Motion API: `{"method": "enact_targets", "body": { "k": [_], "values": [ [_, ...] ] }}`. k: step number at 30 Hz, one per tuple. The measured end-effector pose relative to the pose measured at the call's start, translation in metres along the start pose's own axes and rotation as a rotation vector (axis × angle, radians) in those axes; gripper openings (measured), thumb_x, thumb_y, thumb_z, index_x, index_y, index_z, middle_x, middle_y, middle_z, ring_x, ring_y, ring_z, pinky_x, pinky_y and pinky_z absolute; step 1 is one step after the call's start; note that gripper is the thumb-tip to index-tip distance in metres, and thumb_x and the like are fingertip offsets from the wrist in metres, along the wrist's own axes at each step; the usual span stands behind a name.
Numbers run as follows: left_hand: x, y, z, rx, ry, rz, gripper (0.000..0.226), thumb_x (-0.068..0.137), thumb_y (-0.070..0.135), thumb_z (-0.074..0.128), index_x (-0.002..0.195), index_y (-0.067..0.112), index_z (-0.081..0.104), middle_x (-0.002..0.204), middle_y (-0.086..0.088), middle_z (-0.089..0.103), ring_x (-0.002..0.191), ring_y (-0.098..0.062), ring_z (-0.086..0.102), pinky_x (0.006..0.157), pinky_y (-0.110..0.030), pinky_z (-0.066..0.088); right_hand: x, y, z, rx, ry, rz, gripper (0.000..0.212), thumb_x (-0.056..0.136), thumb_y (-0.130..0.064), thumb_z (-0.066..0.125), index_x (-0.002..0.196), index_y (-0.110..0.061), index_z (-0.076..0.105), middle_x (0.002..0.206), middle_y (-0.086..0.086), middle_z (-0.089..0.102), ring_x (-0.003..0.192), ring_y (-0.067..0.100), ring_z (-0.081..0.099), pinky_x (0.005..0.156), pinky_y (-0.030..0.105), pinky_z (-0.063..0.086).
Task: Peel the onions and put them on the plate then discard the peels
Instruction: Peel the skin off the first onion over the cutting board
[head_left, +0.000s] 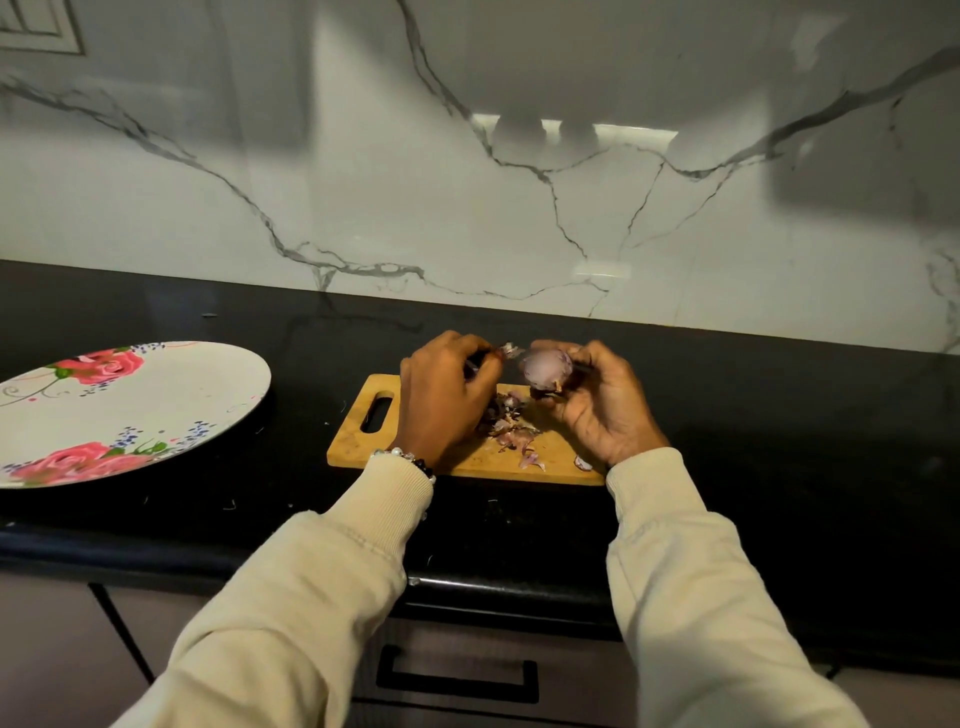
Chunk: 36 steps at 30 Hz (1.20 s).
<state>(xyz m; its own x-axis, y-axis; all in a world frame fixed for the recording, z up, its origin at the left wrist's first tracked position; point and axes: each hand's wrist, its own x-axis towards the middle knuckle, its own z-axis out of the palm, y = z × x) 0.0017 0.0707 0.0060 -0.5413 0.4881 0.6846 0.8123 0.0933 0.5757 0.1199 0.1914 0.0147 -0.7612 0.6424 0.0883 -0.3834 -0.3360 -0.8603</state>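
Right hand (589, 402), frame centre: fingers curled round onion (546, 368). Left hand (444, 397): pinching peel (511, 351) beside it, above board (467, 457). Plate (156, 405), left.

One head-worn camera looks forward and down, fairly near, at the counter (156, 525) and wall (467, 208).

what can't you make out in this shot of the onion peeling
Head view only:
- Left hand: its fingers curl away, so what they pinch is hidden.
- Onion: its far side sits behind the right hand.
- Plate: left part cut by the frame edge.
- Peels: partly covered by the left hand.
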Motion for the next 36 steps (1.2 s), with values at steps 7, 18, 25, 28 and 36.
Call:
{"method": "enact_targets", "body": {
  "k": [7,18,25,28,36],
  "values": [
    [-0.002,0.005,-0.002,-0.096,-0.121,0.024,0.045,0.079,0.057,0.061,0.103,0.022,0.076,0.093,0.004,0.073,0.085,-0.011,0.065,0.083,-0.045,0.052,-0.005,0.000,0.006,-0.083,0.026,-0.064,0.025,0.095,-0.002,0.044,0.097,0.006,0.068,0.099,0.020,0.071,0.092,0.027,0.068,0.074,0.041,0.059],
    [-0.001,0.006,-0.003,-0.244,-0.022,-0.166,0.029,0.090,-0.003,0.057,0.110,0.012,0.073,0.102,0.002,0.070,0.077,0.002,0.063,0.071,-0.009,0.052,-0.012,-0.002,0.017,-0.145,0.017,-0.094,0.028,0.095,0.005,0.045,0.087,-0.001,0.071,0.081,0.008,0.076,0.077,0.020,0.072,0.066,0.032,0.060],
    [0.002,-0.007,0.002,-0.032,-0.002,0.106,0.023,0.091,0.021,0.055,0.106,0.022,0.073,0.105,0.002,0.068,0.100,-0.018,0.058,0.090,-0.048,0.044,-0.011,0.000,0.015,-0.206,0.048,-0.099,0.027,0.095,0.004,0.048,0.088,-0.003,0.073,0.082,0.011,0.074,0.079,0.022,0.070,0.062,0.028,0.059],
    [-0.002,-0.005,0.003,0.139,-0.081,0.311,0.033,0.090,0.039,0.054,0.113,0.022,0.071,0.102,0.000,0.068,0.097,-0.020,0.059,0.084,-0.040,0.033,-0.010,0.001,0.014,-0.236,0.059,-0.087,0.020,0.096,0.002,0.052,0.095,0.000,0.072,0.089,0.015,0.072,0.082,0.021,0.069,0.066,0.029,0.060],
    [-0.005,-0.003,0.001,0.327,-0.130,0.474,0.042,0.095,0.036,0.044,0.099,0.008,0.075,0.087,-0.008,0.072,0.076,-0.026,0.066,0.073,-0.036,0.043,-0.007,0.007,0.012,-0.298,0.074,-0.067,0.010,0.091,-0.003,0.065,0.093,0.001,0.074,0.073,0.012,0.071,0.066,0.017,0.068,0.060,0.028,0.059]
  ]
}}
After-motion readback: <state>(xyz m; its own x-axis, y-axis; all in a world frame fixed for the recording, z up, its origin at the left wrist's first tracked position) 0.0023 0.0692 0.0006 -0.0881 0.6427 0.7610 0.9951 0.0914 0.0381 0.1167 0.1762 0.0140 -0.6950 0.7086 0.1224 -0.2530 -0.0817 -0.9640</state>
